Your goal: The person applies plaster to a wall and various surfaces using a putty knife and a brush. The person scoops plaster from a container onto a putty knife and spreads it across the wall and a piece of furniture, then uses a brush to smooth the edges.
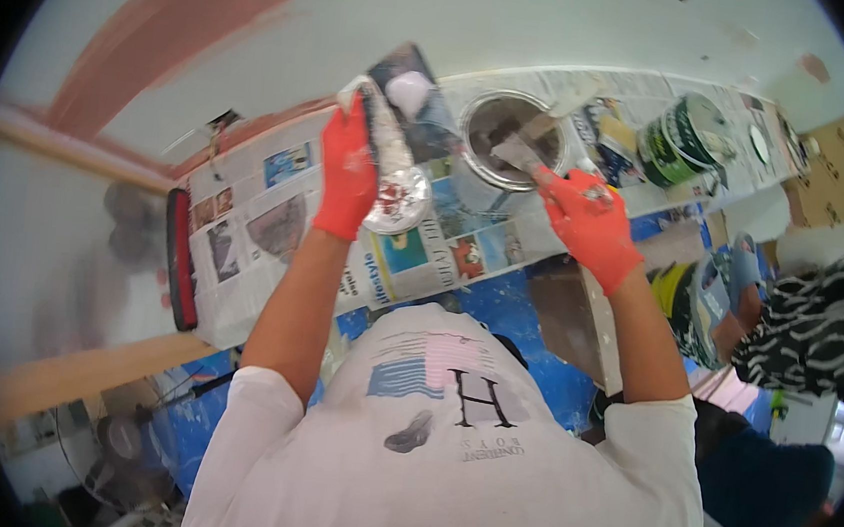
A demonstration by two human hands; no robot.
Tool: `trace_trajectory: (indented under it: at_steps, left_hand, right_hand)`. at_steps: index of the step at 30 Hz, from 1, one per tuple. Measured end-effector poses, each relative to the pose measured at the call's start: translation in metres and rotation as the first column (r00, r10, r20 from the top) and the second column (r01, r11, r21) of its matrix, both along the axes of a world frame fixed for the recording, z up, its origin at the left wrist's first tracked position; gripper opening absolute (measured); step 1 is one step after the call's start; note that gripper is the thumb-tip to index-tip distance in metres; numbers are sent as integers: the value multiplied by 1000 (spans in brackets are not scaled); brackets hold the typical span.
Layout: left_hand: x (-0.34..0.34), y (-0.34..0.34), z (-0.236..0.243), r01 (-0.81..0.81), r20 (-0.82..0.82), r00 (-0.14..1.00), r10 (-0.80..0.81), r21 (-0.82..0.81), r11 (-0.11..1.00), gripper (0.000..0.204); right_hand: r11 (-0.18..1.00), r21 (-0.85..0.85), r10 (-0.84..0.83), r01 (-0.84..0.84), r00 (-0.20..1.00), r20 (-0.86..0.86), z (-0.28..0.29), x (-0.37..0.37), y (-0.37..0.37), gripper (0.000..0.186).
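**Scraper Over the Tin, Coated Tool in the Other Hand**

In the head view, with clock directions taken from the middle of the picture, the left hand (346,172), in an orange-red glove, is between 10 and 11 o'clock. Its fingers are closed around a dark, flat tool caked with whitish material (385,132), which slants up toward 12 o'clock. At 11 o'clock, by the tool's lower end, is a round, shiny silver lid smeared with white and red (399,201); whether the two touch, I cannot tell.

The right hand (591,223), gloved alike, is at 2 o'clock, wrapped around a scraper with a flat metal blade (520,156). The blade points toward 10 o'clock, over the mouth of a round, silver-rimmed metal tin (481,190) at 1 o'clock. Contact between blade and rim is unclear. Brownish-grey material shows inside the tin.

The tin stands on a long counter spread with printed newspaper (345,282). Farther along, at 2 o'clock, is a dark green, round bucket with pale smears (668,153); at 9 o'clock is a long, narrow red-and-black bar (181,261). A white wall with reddish-pink patches (161,30) spans 10 o'clock, and a person in black-and-white patterned clothing (819,318) is at 3 o'clock.
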State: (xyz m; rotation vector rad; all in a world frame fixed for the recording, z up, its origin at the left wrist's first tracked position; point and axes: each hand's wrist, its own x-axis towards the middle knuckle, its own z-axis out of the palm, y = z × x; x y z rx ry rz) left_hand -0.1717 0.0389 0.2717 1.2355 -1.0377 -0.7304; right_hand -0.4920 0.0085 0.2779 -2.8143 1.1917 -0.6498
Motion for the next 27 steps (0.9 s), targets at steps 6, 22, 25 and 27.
trace_trajectory:
  at_steps: [6, 22, 25, 27]
  left_hand:
    - [-23, 4, -9, 11, -265, 964, -7, 15, 1000, 39]
    - [-6, 11, -56, 191, -452, 876, -167, 8, 982, 34]
    - [-12, 9, -50, 367, -821, 530, -214, -6, 930, 28]
    - [-25, 9, -39, 388, -902, 406, -145, 27, 921, 22]
  right_hand:
    - [998, -1, -61, 61, 998, -6, -5, -8, 3, 34]
    - [948, 318, -106, 22, 962, 251, -7, -18, -3, 32]
    - [894, 448, -171, 8, 930, 324, 2, -20, -2, 34]
    - [823, 568, -259, 15, 900, 351, 10, -20, 1, 35]
